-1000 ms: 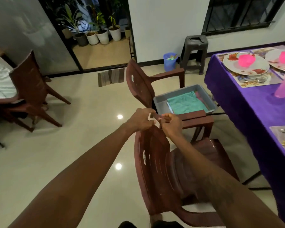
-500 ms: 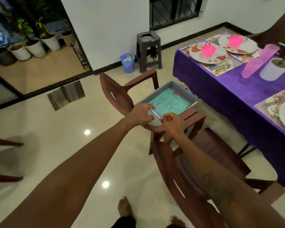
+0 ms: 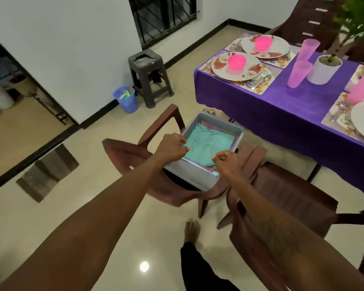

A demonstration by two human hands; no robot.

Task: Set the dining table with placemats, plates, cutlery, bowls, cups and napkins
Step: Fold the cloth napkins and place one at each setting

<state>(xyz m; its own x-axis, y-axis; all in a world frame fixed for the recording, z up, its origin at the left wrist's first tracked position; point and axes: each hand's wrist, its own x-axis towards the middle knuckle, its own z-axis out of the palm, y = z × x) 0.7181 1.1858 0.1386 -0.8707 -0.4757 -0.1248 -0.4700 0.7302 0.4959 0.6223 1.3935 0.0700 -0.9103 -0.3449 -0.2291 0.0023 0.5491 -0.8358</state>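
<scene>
While I watched, grey tub (image 3: 218,122) sat on a brown chair (image 3: 124,150) beside the purple desk (image 3: 282,110), teal napkin (image 3: 208,143) topmost inside, left grip (image 3: 172,147) pinched its corner, right grip (image 3: 227,159) curled, holding something or not I couldn't tell.

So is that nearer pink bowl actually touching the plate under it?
Touching. The head view shows the pink bowl sitting directly on the floral plate, with no gap between them.
</scene>
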